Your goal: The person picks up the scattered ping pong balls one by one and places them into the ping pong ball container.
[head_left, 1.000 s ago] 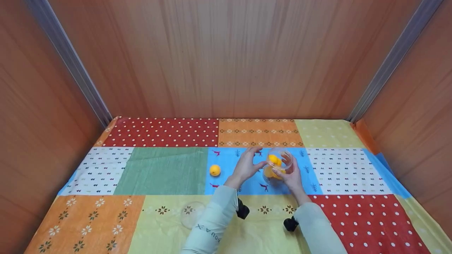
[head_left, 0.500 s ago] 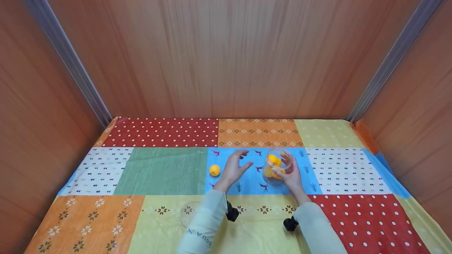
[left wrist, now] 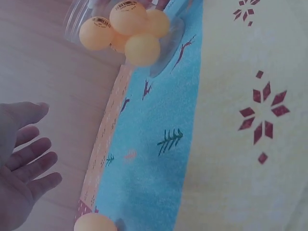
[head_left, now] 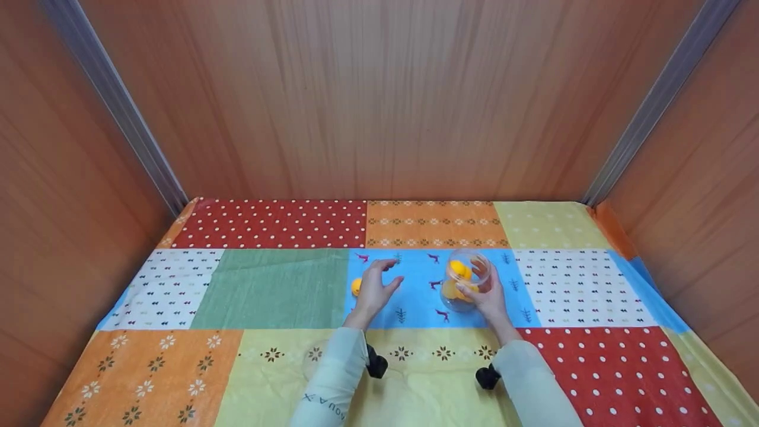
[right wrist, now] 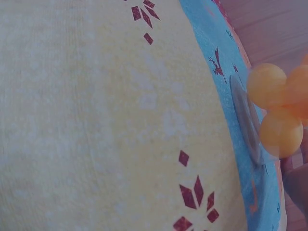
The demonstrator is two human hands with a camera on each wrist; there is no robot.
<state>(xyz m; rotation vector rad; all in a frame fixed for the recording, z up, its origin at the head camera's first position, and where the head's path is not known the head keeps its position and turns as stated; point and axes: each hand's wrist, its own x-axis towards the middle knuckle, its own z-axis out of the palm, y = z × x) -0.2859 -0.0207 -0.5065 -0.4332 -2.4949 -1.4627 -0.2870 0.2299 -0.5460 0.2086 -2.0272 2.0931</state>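
My right hand (head_left: pixel 490 300) grips a clear plastic jar (head_left: pixel 455 304) on the blue patch of the cloth, thumb on the near side. Several orange ping-pong balls (left wrist: pixel 128 18) lie inside the jar, and its mouth is uncovered. To the left, my left hand (head_left: pixel 373 292) hovers with fingers spread and relaxed, holding nothing. One loose ping-pong ball (head_left: pixel 356 287) sits just beyond that hand, partly hidden by it in the head view. The left wrist view shows the same loose ball (left wrist: pixel 95 224) at its bottom edge, below the fingers (left wrist: pixel 36 156).
A faint clear round disc, perhaps a lid (head_left: pixel 313 354), lies on the yellow patch, partly covered by the left sleeve (head_left: pixel 332 376). The patchwork tablecloth (head_left: pixel 273 287) covers the table. Wood-look panels (head_left: pixel 379 101) enclose the back and both sides.
My left hand has moved left, away from the jar and over to the loose ping-pong ball, now partly covering it. The right hand and the jar have stayed in place.
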